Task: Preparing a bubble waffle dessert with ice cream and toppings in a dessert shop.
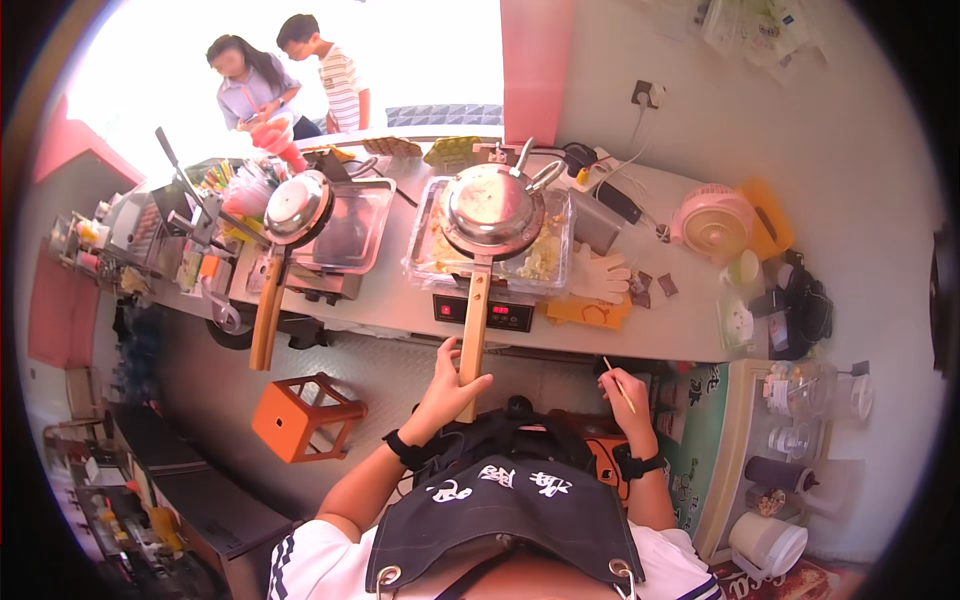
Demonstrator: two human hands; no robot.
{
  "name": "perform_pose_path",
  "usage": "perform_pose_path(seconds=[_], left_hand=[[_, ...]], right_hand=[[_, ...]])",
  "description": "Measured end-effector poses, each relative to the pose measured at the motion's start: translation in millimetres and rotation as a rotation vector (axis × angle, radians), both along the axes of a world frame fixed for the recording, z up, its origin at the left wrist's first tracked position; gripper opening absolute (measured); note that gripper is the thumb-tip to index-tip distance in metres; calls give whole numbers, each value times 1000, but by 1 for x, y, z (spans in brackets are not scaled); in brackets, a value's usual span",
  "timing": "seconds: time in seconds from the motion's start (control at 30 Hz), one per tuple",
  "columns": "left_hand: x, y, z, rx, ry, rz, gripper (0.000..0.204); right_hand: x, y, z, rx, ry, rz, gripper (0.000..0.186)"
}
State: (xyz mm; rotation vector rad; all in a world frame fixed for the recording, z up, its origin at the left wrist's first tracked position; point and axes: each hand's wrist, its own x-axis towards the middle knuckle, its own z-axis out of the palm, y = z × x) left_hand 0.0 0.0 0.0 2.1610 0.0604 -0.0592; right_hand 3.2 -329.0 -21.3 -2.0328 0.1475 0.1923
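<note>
My left hand (445, 390) is at the wooden handle (475, 310) of the right-hand round steel pan mold (490, 205), its fingers spread at the left and thumb by the handle. That mold sits over a clear tray (425, 235) with yellowish crumbs, above a black heater (510, 312) with a red display. My right hand (632, 410) holds a thin wooden stick (620, 390) below the counter's front edge. A second closed steel mold (295, 210) with a wooden handle rests at the left by another tray (368, 230).
Two people (250, 90) stand beyond the counter (670, 310). A pink fan (712, 215), white gloves (600, 275) and small packets (655, 290) lie at the right; cluttered utensils (220, 185) fill the left. An orange stool (300, 420) stands below, and shelves (790, 440) line the lower right.
</note>
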Motion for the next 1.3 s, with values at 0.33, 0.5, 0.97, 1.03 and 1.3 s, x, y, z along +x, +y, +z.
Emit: perform_pose_path(seconds=[0.33, 0.5, 0.97, 1.03, 1.3], left_hand=[[7, -43, 35, -704, 711, 180, 52], [2, -34, 26, -659, 678, 189, 44], [-7, -36, 7, -733, 531, 213, 29], [-7, -38, 9, -749, 503, 239, 24], [-3, -39, 10, -810, 540, 141, 24]], right_hand=[[42, -25, 12, 59, -179, 173, 24], [41, -23, -4, 89, -194, 203, 21], [38, -22, -19, -17, -163, 268, 20], [39, -20, -21, 3, -167, 270, 19], [41, -20, -9, -8, -164, 232, 19]])
